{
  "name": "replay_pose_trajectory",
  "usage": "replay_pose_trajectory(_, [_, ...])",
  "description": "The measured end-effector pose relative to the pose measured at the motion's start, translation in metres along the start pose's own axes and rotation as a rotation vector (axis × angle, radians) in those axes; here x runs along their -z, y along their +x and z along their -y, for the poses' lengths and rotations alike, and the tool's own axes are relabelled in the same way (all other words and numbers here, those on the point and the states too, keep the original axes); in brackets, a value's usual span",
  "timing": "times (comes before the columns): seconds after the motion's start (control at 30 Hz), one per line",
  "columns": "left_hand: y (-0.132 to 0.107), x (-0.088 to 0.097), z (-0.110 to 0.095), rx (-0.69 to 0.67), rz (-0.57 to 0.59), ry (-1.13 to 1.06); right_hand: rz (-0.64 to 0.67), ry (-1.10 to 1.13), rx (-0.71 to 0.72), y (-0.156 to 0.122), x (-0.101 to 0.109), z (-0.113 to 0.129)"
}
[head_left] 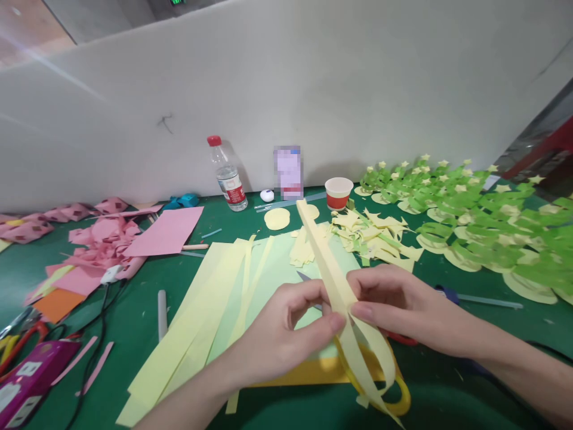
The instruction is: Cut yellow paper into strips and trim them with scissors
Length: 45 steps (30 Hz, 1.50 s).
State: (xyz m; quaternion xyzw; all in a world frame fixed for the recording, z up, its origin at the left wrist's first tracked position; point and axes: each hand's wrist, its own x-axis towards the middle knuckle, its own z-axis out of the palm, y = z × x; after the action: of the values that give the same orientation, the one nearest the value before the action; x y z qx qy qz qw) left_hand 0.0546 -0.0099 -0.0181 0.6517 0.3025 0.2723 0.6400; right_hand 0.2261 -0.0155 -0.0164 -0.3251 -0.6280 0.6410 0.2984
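Left of centre, pale-yellow paper sheets [197, 322] are lying on the table [138, 298]. At lower centre, the left hand [293, 322] is pinching a pale-yellow paper strip [321, 254]; the right hand [396, 301] is pinching it too, apparently shaping it, which calls for steady thumbs. Green paper trees [483, 224] are standing at right.

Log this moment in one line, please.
left hand: pinching yellow paper strip | right hand: pinching same strip | below strip: scissors | right: green paper decorations
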Motion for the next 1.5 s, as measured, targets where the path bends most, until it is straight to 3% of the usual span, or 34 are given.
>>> replay_pose_trajectory(0.2, [0.001,-0.002,-0.002,-0.007,-0.035,0.005,-0.002,0.081,0.015,0.002,0.0,-0.002])
replay_pose_trajectory(0.47, [-0.001,0.0,-0.001,-0.009,0.022,-0.065,0.051,0.088,0.012,0.001,0.003,-0.005])
replay_pose_trajectory(0.63, [0.0,-0.001,-0.005,0.006,0.068,0.005,0.038,0.042,-0.01,0.0,0.002,-0.004])
replay_pose_trajectory(0.83, [0.001,-0.001,0.002,-0.006,-0.035,-0.034,0.023,0.039,-0.052,0.002,0.001,-0.003])
replay_pose_trajectory(1.03, [0.0,0.001,0.006,-0.001,0.025,-0.111,0.08,0.125,-0.01,0.001,0.005,-0.01])
replay_pose_trajectory(1.2, [0.001,0.001,0.003,0.068,0.068,-0.094,0.074,0.061,-0.005,0.002,0.006,-0.009])
replay_pose_trajectory(1.5, [0.001,0.0,0.009,0.035,0.008,-0.087,0.051,0.125,-0.07,0.004,0.003,-0.008])
